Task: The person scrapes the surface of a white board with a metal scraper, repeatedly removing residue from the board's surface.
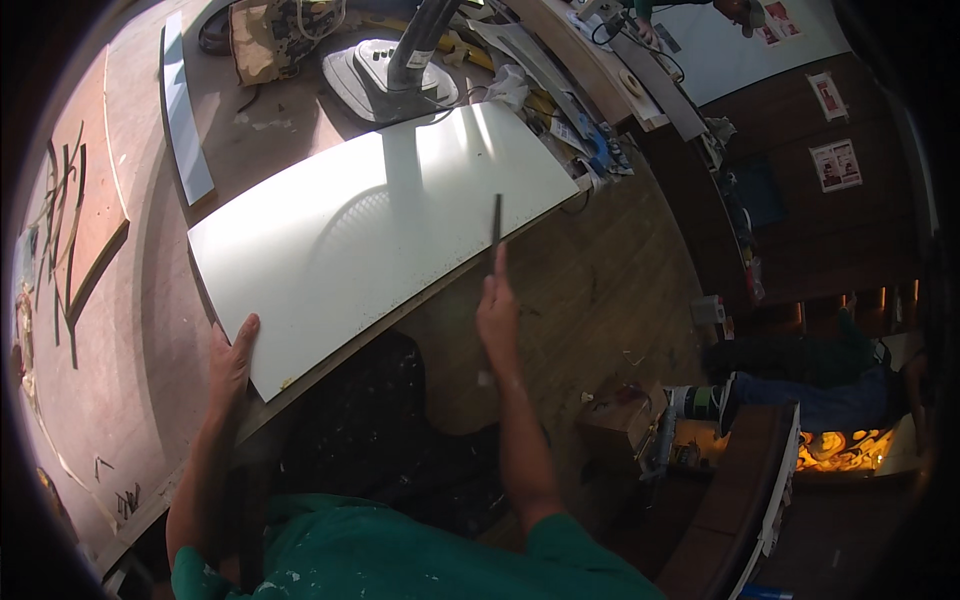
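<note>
A white laminated panel (pixel 375 225) lies at a slant on the workbench in front of me, with dark specks along its near edge. My left hand (pixel 231 364) holds the panel's left end, the thumb on top. My right hand (pixel 498 315) grips a narrow dark flat file (pixel 496 219), its index finger stretched along the tool. The file points away from me and overlaps the panel's near edge in view; whether it touches the edge I cannot tell. A small yellow scrap (pixel 285 383) sits at the panel's near left corner.
A fan's base (pixel 390 82) stands just behind the panel. A pale strip (pixel 186 112), a camouflage bag (pixel 262 41) and dark strips on a plywood board (pixel 90 187) lie left. Beyond the floor at right are a cardboard box (pixel 622 412) and a person (pixel 795 382).
</note>
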`<action>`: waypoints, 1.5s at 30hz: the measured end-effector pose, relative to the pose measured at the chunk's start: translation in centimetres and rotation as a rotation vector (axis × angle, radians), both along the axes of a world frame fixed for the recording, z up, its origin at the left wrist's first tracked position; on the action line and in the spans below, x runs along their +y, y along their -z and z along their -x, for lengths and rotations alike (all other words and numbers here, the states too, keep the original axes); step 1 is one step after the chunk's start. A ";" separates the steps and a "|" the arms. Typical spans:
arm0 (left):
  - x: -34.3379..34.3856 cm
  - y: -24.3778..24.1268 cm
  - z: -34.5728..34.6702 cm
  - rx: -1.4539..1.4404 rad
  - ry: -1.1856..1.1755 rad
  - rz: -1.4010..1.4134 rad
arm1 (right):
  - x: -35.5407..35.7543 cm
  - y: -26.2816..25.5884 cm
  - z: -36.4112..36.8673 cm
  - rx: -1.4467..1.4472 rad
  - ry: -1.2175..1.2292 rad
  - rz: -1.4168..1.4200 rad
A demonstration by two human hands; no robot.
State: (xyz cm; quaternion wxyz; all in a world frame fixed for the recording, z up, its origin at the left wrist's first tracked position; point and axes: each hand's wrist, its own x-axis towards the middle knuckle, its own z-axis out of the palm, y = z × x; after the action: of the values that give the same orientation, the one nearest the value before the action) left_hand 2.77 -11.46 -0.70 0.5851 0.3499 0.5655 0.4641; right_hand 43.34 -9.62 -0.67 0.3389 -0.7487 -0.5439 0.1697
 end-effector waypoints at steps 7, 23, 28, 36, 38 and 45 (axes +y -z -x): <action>0.3 0.4 -0.4 -0.017 -0.020 0.003 | 5.4 0.0 -6.6 -0.049 0.053 -0.036; 0.1 0.6 -0.1 0.028 -0.036 -0.017 | 7.2 1.4 -13.2 -0.080 0.021 -0.013; -0.3 1.2 0.4 -0.024 -0.074 -0.031 | -5.9 1.9 0.8 0.041 -0.164 0.059; 0.9 1.7 -1.2 -0.013 0.028 -0.016 | 10.1 0.1 -25.5 0.200 0.316 0.031; 1.0 1.6 -1.4 0.045 -0.010 -0.086 | 10.5 -0.2 -25.5 0.386 0.394 0.008; -5.0 -4.4 -2.1 1.005 -0.028 -0.413 | -7.1 0.7 -12.7 1.097 0.363 -0.217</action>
State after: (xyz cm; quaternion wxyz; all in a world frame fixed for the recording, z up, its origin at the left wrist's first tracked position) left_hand 4.84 -16.50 3.65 0.1555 0.6287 0.6774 0.3488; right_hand 56.04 -16.76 -1.40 0.6690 -0.5937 -0.1667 0.4150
